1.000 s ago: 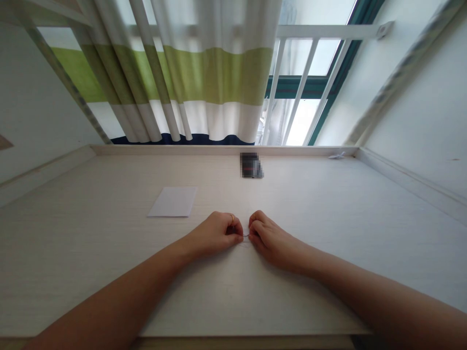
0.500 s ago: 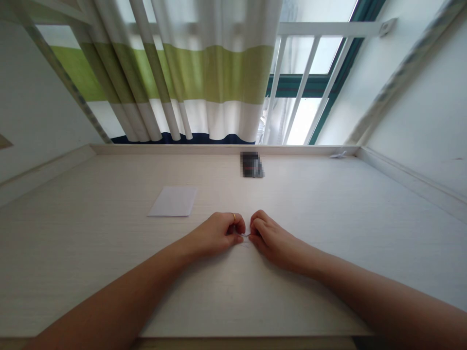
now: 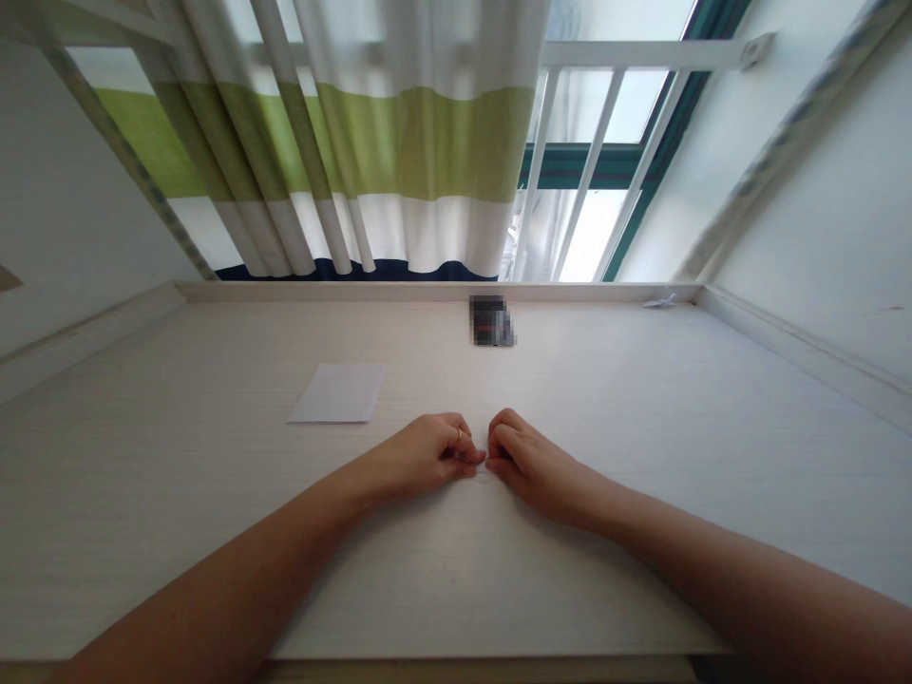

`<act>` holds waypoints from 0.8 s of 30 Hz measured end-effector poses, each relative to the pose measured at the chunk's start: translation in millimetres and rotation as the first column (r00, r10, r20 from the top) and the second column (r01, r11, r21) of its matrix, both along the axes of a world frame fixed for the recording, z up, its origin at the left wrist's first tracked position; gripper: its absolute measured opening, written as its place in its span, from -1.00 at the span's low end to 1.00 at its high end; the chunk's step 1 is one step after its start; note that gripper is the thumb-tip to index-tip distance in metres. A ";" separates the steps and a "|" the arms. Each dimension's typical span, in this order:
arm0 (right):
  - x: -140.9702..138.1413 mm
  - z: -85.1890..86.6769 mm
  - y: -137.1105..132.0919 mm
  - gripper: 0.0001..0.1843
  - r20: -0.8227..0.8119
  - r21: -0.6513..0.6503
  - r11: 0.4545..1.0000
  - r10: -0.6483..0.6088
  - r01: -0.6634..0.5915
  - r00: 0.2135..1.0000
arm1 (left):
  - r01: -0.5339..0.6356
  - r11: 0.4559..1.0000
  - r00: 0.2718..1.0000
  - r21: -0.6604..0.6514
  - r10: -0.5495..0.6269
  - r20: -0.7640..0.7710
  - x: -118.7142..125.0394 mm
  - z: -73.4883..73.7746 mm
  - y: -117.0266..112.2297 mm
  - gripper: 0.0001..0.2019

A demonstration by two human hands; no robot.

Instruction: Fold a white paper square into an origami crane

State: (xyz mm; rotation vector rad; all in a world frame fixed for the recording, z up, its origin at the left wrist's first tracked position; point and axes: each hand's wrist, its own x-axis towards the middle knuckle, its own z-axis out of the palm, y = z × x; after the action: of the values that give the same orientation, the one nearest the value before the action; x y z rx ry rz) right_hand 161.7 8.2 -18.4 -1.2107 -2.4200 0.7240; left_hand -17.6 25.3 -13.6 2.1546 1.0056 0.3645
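Note:
Over the middle of the white table, my left hand (image 3: 443, 448), with a gold ring on one finger, pinches a thin pale thread (image 3: 485, 463) between thumb and fingertips. Facing it from the right, my right hand (image 3: 522, 454) is closed, its thumb and curled fingers also on the thread. Only a narrow gap separates the fingertips of the two hands. Most of the thread is hidden by the fingers, and faint loose strands seem to hang just below them.
A white piece of paper (image 3: 337, 394) lies left of my hands. Farther back is a dark, pixelated object (image 3: 488, 321). A small white scrap (image 3: 660, 302) rests by the back right corner. A low ledge (image 3: 356, 293) borders the table's back, below curtains (image 3: 427, 142) and white bars (image 3: 594, 142).
The fingertips of my left hand have moved right, toward my right hand, and the visible stretch of thread between them has shortened. My right hand has hardly moved.

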 end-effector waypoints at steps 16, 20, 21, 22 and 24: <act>-1.4 -3.0 0.3 -0.87 -0.010 0.008 1.000 -0.028 0.028 1.000 | -0.067 0.991 0.997 -0.113 0.072 0.034 3.9 1.3 1.5 -0.91; -3.6 1.1 -1.1 -0.87 0.011 -0.002 0.999 -0.039 0.039 0.999 | -0.089 0.981 0.992 -0.171 0.103 0.072 5.5 0.6 0.9 -0.87; -4.0 1.7 -1.3 -0.87 0.015 -0.004 0.999 -0.039 0.039 0.999 | -0.111 0.978 0.988 -0.179 0.128 0.088 6.3 -0.6 0.8 -0.85; -4.3 2.0 -1.3 -0.86 0.017 -0.006 0.999 -0.037 0.037 0.999 | -0.133 0.974 0.982 -0.184 0.155 0.106 7.1 -2.1 0.8 -0.83; -4.3 1.8 -0.7 -0.87 0.006 -0.015 0.999 -0.035 0.035 0.999 | -0.176 0.964 0.969 -0.199 0.206 0.140 8.8 -5.7 0.9 -0.81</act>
State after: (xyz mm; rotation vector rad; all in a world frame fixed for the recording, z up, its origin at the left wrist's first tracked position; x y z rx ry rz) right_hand 157.4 7.5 -16.6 -1.2599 -2.3957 0.7307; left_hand -8.9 26.2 -19.3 1.8367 1.1130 0.5071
